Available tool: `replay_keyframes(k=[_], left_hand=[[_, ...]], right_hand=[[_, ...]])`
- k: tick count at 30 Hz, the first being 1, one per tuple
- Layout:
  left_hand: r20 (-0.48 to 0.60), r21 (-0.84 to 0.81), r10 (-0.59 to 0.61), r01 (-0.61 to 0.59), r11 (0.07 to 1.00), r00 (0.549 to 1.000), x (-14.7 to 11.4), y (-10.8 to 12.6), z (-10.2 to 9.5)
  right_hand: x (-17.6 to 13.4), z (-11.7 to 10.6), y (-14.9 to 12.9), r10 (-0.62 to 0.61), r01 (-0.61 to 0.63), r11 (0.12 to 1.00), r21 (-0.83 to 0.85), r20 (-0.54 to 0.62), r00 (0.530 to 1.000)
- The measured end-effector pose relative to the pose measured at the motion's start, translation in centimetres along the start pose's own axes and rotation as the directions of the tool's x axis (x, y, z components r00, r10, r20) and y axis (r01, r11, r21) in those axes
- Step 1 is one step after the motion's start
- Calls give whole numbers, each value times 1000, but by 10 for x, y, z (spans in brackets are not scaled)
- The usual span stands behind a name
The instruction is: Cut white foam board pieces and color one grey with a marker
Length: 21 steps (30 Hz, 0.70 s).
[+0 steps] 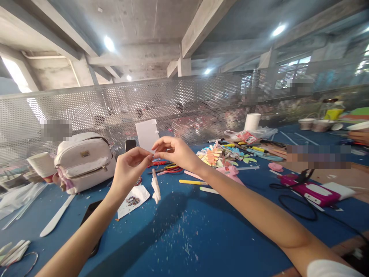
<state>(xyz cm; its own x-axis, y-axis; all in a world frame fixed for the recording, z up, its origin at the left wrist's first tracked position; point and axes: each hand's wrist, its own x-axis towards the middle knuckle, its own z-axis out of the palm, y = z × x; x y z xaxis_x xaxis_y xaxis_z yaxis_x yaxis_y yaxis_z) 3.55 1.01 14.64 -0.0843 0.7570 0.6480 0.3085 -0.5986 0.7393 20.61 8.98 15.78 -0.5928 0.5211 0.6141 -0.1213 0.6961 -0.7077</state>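
Both hands are raised over the table with their fingertips meeting. My left hand (131, 169) is closed in a pinch of thumb and fingers. Coming in from the right, my right hand (178, 154) pinches at the same spot, its other fingers curled. Whatever sits between the fingertips is too small to make out. Just below them is a knobbly white strip (156, 187); I cannot tell whether it hangs or lies on the table. Under my left wrist, a white paper (142, 195) bears a small pile of dark bits. Behind the hands stands a white card (146, 132).
A white backpack (85, 163) stands at left, near a white plastic knife (57, 217) and a dark phone (93, 209). Folded paper pieces (215, 156), a yellow pen (193, 182) and a pink glue gun (230, 173) lie right. A magenta power strip (314, 190) trails black cables.
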Motion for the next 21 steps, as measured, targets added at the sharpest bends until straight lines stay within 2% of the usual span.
replay_keyframes(k=[9,21], left_hand=[[50,128,93,-99,987,994,-1,-3,-3],[69,84,166,-172,981,984,0,-6,-2]], right_hand=[[0,0,3,-20,20,1000,-4,2,1000],[-1,1,4,-13,10,996,-84,-36,999]])
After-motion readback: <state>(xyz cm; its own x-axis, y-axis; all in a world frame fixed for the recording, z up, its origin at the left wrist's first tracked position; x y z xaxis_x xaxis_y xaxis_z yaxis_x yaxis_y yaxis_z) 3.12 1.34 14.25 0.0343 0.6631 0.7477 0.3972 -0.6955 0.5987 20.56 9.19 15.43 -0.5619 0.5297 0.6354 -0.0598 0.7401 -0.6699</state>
